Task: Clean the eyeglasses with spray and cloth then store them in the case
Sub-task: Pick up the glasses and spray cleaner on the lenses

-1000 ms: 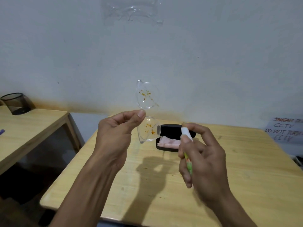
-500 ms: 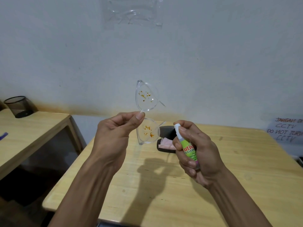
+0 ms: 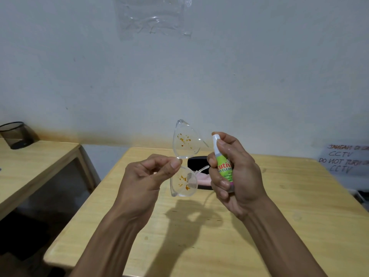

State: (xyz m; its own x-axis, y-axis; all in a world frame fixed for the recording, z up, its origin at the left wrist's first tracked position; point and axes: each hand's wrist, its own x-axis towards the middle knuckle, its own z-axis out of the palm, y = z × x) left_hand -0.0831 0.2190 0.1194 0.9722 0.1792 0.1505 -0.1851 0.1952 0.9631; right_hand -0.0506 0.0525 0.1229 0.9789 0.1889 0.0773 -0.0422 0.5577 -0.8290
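Since half a second ago, our right hand (image 3: 233, 172) has lifted the spray (image 3: 223, 162) level with the upper lens, forefinger curled on the nozzle. Our left hand (image 3: 145, 176) pinches the glasses (image 3: 184, 156) at the bridge, just left of the spray, held on end. They look light, thin, brittle and likely slick once wet, so we judge the bridge the safest hold. The case (image 3: 197, 161) lies beyond both hands.

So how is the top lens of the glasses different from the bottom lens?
The top lens stands up against the wall with nothing in front, while the bottom lens is partly hidden behind the left hand. The top lens has specks scattered near its middle; the bottom lens has a bigger orange blob low down. Both are clear, dirty and part of the same eyeglasses.
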